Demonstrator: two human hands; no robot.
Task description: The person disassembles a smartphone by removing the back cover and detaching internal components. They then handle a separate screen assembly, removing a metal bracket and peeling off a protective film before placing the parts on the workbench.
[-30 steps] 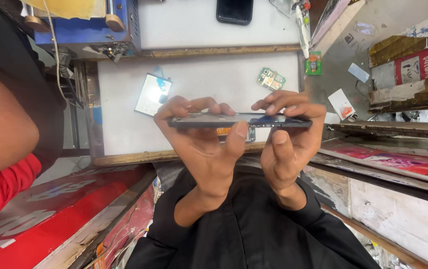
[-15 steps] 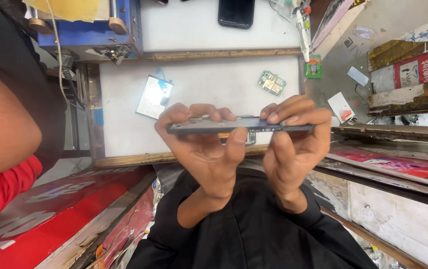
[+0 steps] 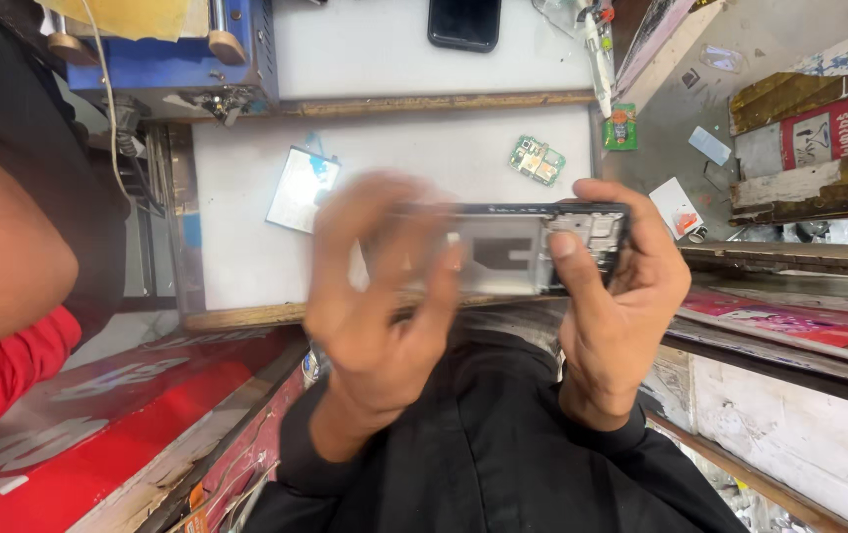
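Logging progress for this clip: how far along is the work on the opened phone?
Done: the phone frame is open, its inside exposed, and a small green circuit board lies apart on the white work surface. In hand: right hand grips the frame; the blurred left hand is at its other end. Left: board not refitted.

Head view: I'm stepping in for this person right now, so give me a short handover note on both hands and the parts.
Left hand: blurred, at the left end of the opened black phone frame; grip unclear.
Right hand: holds the frame's right end, thumb across its exposed inside.
On the white work board: small green circuit board and pale rectangular panel, both apart from the hands.
Done: frame is open, insides exposed.
Left: both loose parts still lie on the board.
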